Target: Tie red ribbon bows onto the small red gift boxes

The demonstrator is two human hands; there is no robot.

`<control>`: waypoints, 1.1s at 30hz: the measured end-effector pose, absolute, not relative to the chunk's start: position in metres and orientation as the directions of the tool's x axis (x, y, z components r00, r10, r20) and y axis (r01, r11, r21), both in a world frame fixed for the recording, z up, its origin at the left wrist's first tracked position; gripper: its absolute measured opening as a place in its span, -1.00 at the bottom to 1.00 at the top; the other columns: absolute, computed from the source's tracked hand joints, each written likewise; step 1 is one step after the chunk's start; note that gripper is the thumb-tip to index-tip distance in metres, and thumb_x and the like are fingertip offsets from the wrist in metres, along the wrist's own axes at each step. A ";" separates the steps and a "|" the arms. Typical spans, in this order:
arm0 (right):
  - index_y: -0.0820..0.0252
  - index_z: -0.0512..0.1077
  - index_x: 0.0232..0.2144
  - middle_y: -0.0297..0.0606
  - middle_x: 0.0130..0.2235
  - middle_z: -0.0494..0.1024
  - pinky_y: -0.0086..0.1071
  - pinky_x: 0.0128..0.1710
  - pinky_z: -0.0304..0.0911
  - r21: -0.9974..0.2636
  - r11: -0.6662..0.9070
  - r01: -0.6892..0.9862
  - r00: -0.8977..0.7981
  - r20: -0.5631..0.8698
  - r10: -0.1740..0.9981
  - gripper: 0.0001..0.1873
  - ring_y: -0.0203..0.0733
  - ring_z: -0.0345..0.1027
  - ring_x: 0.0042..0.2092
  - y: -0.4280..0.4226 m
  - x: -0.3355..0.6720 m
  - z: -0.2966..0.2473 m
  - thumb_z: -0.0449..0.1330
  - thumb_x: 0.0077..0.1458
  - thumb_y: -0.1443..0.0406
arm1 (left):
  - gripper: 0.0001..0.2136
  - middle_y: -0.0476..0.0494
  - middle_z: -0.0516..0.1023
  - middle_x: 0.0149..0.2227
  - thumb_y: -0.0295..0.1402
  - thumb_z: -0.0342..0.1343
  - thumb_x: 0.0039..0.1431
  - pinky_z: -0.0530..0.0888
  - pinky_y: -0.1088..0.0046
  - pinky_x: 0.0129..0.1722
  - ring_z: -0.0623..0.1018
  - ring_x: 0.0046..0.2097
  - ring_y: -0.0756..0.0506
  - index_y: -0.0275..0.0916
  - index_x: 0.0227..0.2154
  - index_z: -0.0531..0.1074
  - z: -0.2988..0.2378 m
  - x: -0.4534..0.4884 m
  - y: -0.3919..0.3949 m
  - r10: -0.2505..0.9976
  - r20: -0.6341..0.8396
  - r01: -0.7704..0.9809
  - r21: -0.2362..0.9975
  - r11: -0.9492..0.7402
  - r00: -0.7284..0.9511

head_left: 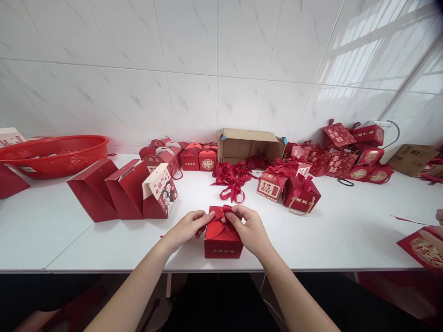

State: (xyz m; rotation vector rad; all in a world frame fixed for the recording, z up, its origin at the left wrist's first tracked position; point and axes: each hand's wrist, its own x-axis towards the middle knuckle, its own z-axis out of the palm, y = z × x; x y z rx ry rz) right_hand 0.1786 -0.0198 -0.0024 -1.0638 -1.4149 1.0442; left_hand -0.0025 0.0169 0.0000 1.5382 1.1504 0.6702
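Observation:
A small red gift box (223, 249) with gold lettering stands near the table's front edge, its curved top flaps folded closed. Red ribbon (227, 209) crosses its top and forms a loop there. My right hand (252, 229) pinches that loop between thumb and fingers. At the box's left side, my left hand (189, 227) is closed on the ribbon, its thumb at the knot and its curled fingers partly hidden. A loose ribbon end pokes out left of the left hand.
Behind the box lies a heap of red ribbons (232, 177) before an open cardboard box (251, 136). Several red gift boxes (129, 191) stand left, near a red plastic basin (72, 154). More finished boxes (301, 196) sit right. Another person's hand (434, 240) holds a red box far right.

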 end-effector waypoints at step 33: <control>0.15 0.45 -0.56 -0.32 -0.48 0.53 -0.33 -0.22 0.17 -0.842 0.337 0.421 -0.029 0.359 0.933 -0.68 -0.18 0.31 -0.32 -0.023 0.173 0.002 0.08 0.14 0.17 | -0.69 -0.19 0.55 -0.14 -0.26 0.29 -0.06 0.42 0.30 -0.06 0.51 -0.09 -0.16 -0.24 -0.21 0.50 0.042 0.001 0.035 0.742 0.216 0.212 0.875 -0.436 0.635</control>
